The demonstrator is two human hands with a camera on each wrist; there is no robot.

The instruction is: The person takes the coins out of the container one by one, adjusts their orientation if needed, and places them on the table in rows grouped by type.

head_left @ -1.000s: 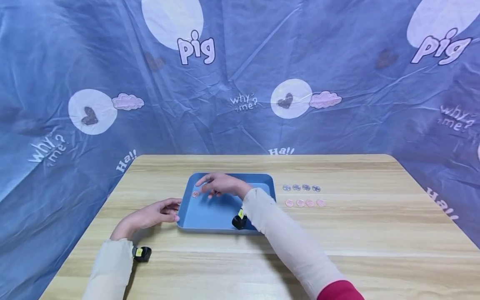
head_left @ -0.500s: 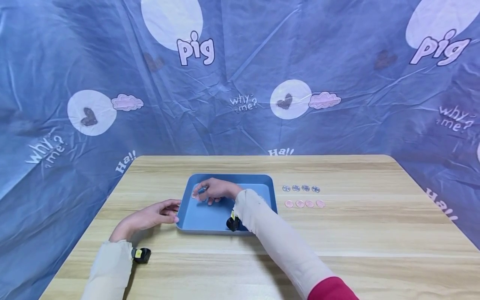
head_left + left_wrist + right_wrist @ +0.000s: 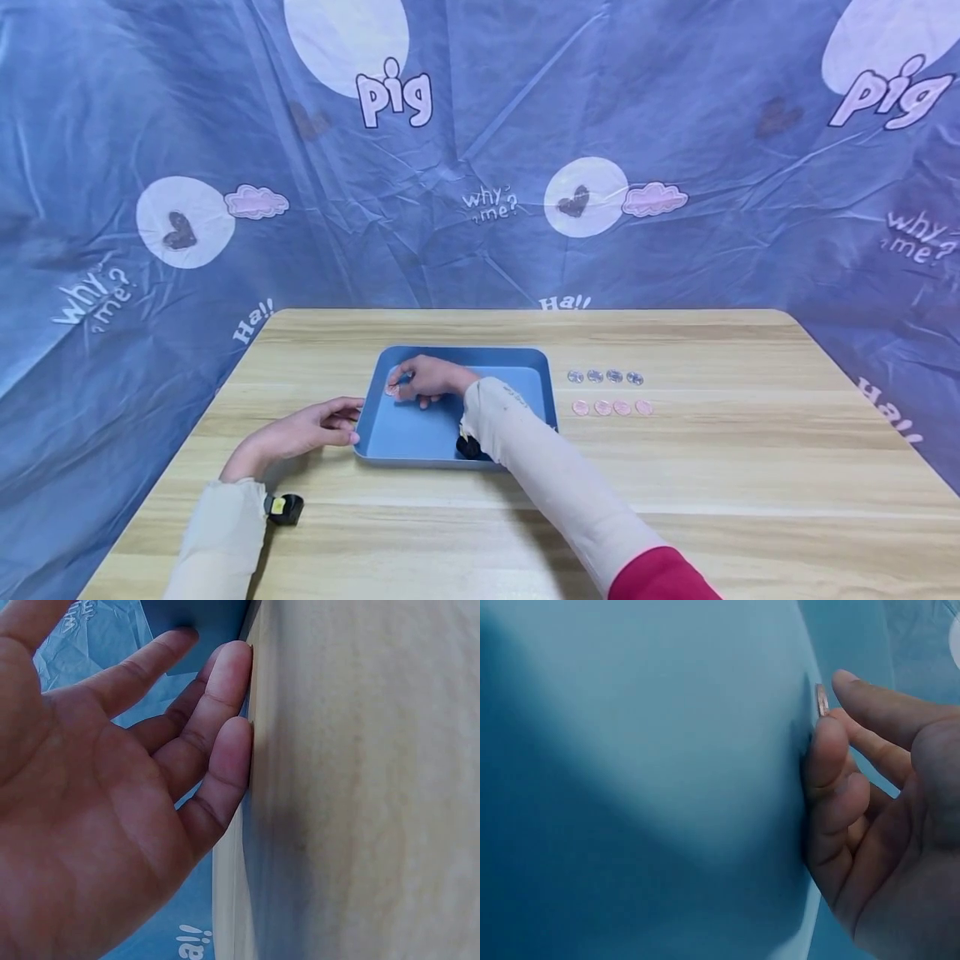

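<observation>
A blue rectangular tray lies on the wooden table. Reaching inside it, my right hand curls its fingers at the far-left part of the floor and pinches a copper-coloured coin at its edge. In the right wrist view the coin shows nearly edge-on between the fingertips, at the tray floor. My left hand rests beside the tray's left side, its fingers extended and lightly bent, touching the wall. In the left wrist view the palm of the left hand faces the camera, holding nothing.
Right of the tray, a row of several silver-coloured coins lies on the table. Nearer to me is a row of several copper-coloured coins. A blue printed cloth hangs behind the table.
My right hand has moved slightly left and down onto the copper-coloured coin, and its fingertips have closed in around it. The left hand and the coin rows stay put.
</observation>
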